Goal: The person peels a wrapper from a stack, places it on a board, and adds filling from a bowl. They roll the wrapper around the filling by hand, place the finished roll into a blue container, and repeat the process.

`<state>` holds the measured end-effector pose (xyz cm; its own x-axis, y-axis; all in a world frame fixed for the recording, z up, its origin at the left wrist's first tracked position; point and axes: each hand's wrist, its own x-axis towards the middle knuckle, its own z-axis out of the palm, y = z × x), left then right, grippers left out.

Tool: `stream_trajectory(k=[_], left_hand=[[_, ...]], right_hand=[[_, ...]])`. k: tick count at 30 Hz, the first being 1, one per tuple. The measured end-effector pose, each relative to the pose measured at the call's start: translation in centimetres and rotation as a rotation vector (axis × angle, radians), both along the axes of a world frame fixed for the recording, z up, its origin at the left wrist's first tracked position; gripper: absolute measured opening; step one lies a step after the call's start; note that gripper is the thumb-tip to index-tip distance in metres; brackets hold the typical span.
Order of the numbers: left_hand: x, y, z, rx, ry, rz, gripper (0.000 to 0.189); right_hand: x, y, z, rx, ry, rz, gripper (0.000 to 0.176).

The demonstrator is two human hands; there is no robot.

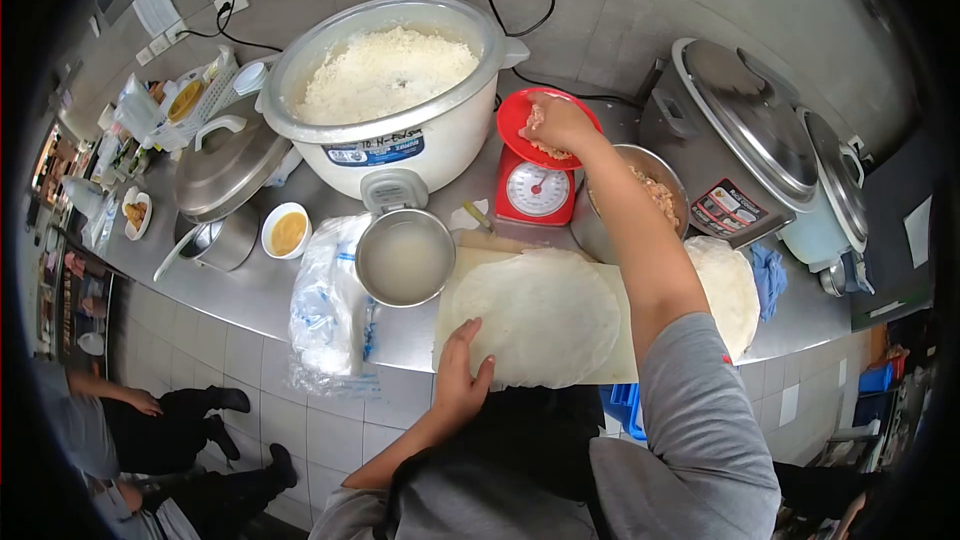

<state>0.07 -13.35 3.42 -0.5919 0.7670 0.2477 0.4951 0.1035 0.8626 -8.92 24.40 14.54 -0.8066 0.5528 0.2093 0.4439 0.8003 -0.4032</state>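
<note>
My right hand [562,127] reaches over the red plate [588,108] of a red kitchen scale [532,190], with fingers curled around pinkish minced meat; more of the meat lies on the plate. Below it, a thin round translucent wrapper sheet [535,315] lies flat on a cutting board [622,340]. At the board's front left edge is my left hand [462,370], thumb and fingers apart, fingertips near the sheet and holding nothing. Partly behind my right forearm stands a metal pot [610,230] of minced meat filling [655,195].
A large rice cooker [350,155] full of rice stands behind. Left are a pan of cloudy liquid [405,258], plastic bags [330,300] and a bowl of yellow liquid [288,230]. Stacked wrappers [728,290] and a blue cloth [768,280] lie right. Other people sit lower left.
</note>
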Motion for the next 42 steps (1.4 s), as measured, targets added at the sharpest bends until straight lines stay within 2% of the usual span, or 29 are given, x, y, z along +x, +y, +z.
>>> stream_trajectory(k=[1,2,5,6,7,9,13,15,17,20,23,26,29,32,35,38,41,42], left_hand=[[-0.2,-0.1,0.1,0.0,0.005,0.018,0.056],[-0.3,-0.2,0.1,-0.001,0.009,0.035,0.055],[-0.7,-0.2,0.0,-0.014,0.016,0.051,0.055],[-0.9,0.0,0.3,-0.014,0.009,0.051,0.055],[-1.0,0.1,0.4,-0.017,-0.001,0.049,0.055],[-1.4,0.7,0.5,-0.011,-0.017,0.046,0.056],[-2.3,2.9,0.0,0.011,-0.013,-0.045,0.063],[-2.6,4.7,-0.1,0.014,0.011,-0.152,0.074],[-2.3,6.5,0.3,0.023,0.028,-0.254,0.077],[-2.1,8.2,-2.4,-0.112,-0.068,-0.429,0.072],[-2.5,8.8,-4.7,-0.07,0.167,-0.514,0.062],[-2.8,8.3,-3.1,-0.079,0.17,-0.524,0.057],[-2.2,7.4,-0.5,0.055,0.213,-0.395,0.045],[-1.8,7.2,-2.5,0.119,0.184,-0.408,0.03],[-2.6,6.8,-3.7,0.037,0.127,-0.333,0.021],[-3.9,5.9,-3.0,-0.027,0.125,-0.376,0.027],[-3.7,5.4,-1.6,-0.059,0.077,-0.365,0.042],[-3.5,5.5,-1.3,-0.08,0.101,-0.368,0.048]], right_hand=[[-0.4,-0.1,0.0,-0.1,-0.111,0.025,0.038],[-1.1,0.2,-1.1,-0.046,-0.086,0.009,0.022],[0.3,-0.3,0.4,-0.626,0.005,0.022,0.017],[1.4,0.0,0.1,-0.736,0.183,0.156,0.021],[3.1,-1.5,1.7,-0.882,0.287,0.13,0.024],[6.8,-3.7,3.0,-0.931,0.364,0.228,0.028],[14.1,-8.1,-1.2,-0.694,0.12,0.419,0.033],[16.9,-11.3,-5.3,-1.005,0.114,0.435,0.034],[18.9,-14.2,-9.7,-1.159,0.165,0.376,0.033],[21.5,-16.2,-12.2,-0.948,0.264,0.293,0.034],[23.8,-15.7,-13.2,-0.471,0.32,0.356,0.032],[25.0,-16.2,-11.2,-0.603,0.292,0.206,0.029],[24.8,-16.6,-9.9,-0.436,0.317,0.201,0.033],[23.9,-17.7,-11.1,-0.257,0.241,0.308,0.036],[24.1,-17.4,-12.7,-0.135,0.217,0.268,0.038],[25.0,-16.6,-12.2,-0.234,0.281,0.228,0.033],[25.5,-16.2,-11.2,-0.289,0.38,0.174,0.031],[25.9,-16.0,-11.7,-0.27,0.327,0.168,0.029]])
